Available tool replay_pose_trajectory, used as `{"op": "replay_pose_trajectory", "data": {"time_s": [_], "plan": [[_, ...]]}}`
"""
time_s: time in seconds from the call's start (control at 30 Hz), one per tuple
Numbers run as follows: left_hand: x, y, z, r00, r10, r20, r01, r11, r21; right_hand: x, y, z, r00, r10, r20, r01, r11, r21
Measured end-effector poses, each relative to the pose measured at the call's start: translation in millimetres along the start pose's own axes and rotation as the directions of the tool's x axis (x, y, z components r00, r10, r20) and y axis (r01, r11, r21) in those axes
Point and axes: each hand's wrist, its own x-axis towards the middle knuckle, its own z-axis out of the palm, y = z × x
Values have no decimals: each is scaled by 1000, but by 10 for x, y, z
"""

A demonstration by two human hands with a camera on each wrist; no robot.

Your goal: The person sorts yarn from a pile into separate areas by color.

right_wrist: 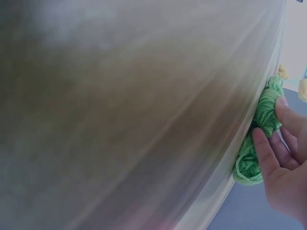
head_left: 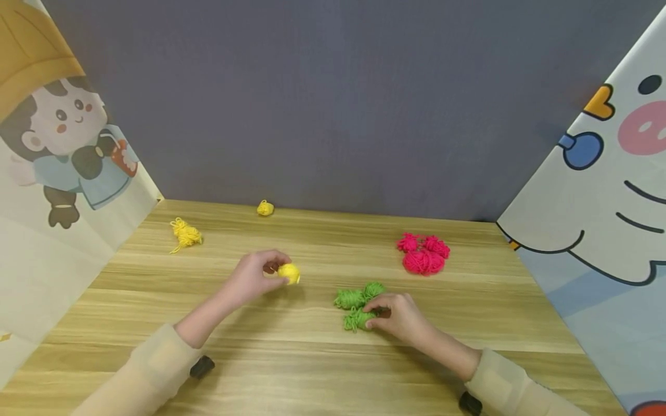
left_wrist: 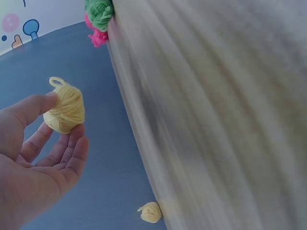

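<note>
A small ball of yellow yarn (head_left: 289, 273) is pinched between the thumb and fingers of my left hand (head_left: 256, 273), held above the table. In the left wrist view the same yellow yarn ball (left_wrist: 67, 110) shows a loose loop at its top. My right hand (head_left: 399, 316) has its thumb and fingers around the nearest green yarn bundle (head_left: 356, 319), which lies on the table. Two more green yarn bundles (head_left: 350, 299) lie just behind it, close together. The right wrist view shows the thumb and a fingertip on the green yarn (right_wrist: 266, 112).
Several pink yarn bundles (head_left: 424, 262) sit grouped at the back right. One yellow bundle (head_left: 185, 234) lies at the far left and another yellow ball (head_left: 265, 208) near the grey back panel (head_left: 312, 115). Printed cartoon panels flank the wooden table (head_left: 291, 370).
</note>
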Motion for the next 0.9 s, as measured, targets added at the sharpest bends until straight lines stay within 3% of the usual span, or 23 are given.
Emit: {"op": "replay_pose_trajectory", "data": {"time_s": [0.33, 0.53, 0.9], "plan": [[-131, -35, 49, 998, -18, 63, 18, 1000, 8, -5, 8, 3, 1000, -4, 0, 4, 1000, 3], [-183, -70, 87, 990, -35, 138, 32, 999, 27, -1, 8, -1, 999, -36, -14, 36, 999, -20], [-195, -178, 107, 975, -3, 223, -4, 999, 33, 11, -16, -24, 999, -37, -22, 36, 998, -43]]}}
